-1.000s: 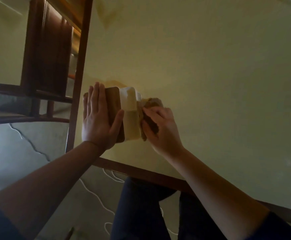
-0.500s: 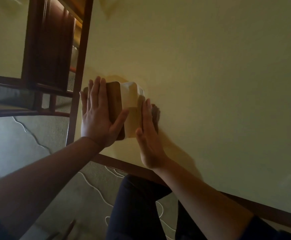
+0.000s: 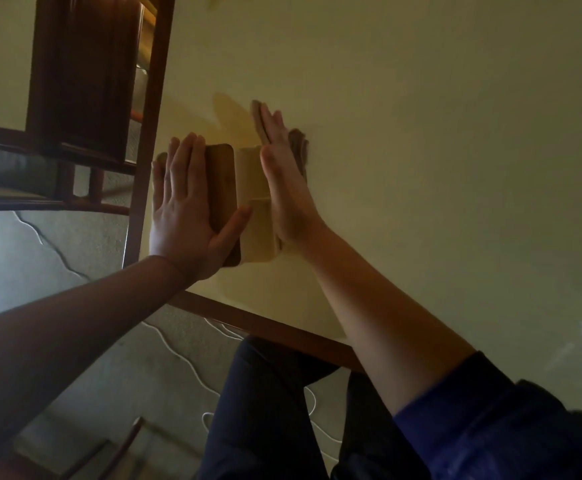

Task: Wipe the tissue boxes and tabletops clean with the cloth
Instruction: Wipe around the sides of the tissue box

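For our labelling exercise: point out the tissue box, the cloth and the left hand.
tissue box (image 3: 253, 188), head view, pale top face between the hands.
cloth (image 3: 298, 147), head view, brown edge beyond the right hand.
left hand (image 3: 185, 216), head view, back of the hand.

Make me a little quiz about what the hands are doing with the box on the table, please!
1. True or false: the left hand lies flat, with straight fingers, on the tissue box.
2. What does the right hand press against the box's side? A) a sponge B) the cloth C) a brush
3. Fill in: the box stands on the pale ______, near its corner.

Key: 1 true; 2 B; 3 tabletop
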Action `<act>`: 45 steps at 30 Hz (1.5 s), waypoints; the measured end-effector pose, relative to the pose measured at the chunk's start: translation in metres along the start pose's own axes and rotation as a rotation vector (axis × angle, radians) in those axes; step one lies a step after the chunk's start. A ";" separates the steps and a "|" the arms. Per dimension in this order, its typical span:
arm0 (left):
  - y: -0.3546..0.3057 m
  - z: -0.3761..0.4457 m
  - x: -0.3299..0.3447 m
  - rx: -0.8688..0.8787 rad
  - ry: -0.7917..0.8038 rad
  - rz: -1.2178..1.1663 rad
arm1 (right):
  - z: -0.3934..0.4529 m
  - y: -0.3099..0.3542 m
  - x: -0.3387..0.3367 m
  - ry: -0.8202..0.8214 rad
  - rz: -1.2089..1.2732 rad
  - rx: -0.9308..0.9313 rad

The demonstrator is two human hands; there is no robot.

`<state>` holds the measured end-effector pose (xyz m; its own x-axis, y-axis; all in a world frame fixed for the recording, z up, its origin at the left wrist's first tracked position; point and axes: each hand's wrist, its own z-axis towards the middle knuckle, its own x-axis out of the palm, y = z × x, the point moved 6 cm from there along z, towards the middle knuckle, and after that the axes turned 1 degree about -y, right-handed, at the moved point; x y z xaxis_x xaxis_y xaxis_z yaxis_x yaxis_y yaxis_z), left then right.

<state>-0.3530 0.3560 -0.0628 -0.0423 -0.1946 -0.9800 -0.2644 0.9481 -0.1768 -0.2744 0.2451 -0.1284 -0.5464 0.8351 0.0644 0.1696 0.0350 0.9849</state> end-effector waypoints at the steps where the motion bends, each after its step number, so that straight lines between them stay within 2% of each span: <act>1: 0.000 0.000 0.000 0.001 -0.002 0.001 | -0.003 -0.001 0.001 0.001 -0.013 -0.003; 5: -0.003 -0.001 -0.001 0.001 -0.002 0.008 | -0.031 -0.002 0.003 -0.041 -0.007 -0.041; 9: -0.003 0.000 -0.001 -0.003 0.007 0.020 | -0.086 -0.017 0.013 -0.002 0.071 -0.049; 13: -0.001 0.000 0.001 -0.002 0.001 0.022 | -0.124 -0.027 0.021 0.020 0.071 0.015; 19: -0.001 0.002 0.001 0.000 0.002 0.020 | -0.083 -0.019 0.015 -0.043 -0.080 -0.064; 26: 0.000 0.001 0.002 -0.001 0.002 0.025 | 0.000 -0.007 0.001 -0.031 -0.035 -0.076; 34: -0.003 0.000 0.002 -0.004 -0.007 0.029 | -0.070 -0.010 0.006 -0.025 -0.061 -0.115; 39: -0.002 0.000 0.002 -0.001 -0.018 0.038 | -0.135 -0.022 0.021 0.026 0.001 0.001; 45: -0.002 0.001 0.002 0.013 -0.015 0.054 | -0.120 -0.024 0.022 0.052 0.069 0.015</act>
<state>-0.3513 0.3538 -0.0641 -0.0421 -0.1392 -0.9894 -0.2494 0.9604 -0.1245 -0.3890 0.1969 -0.1316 -0.5743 0.8064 0.1408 0.2205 -0.0132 0.9753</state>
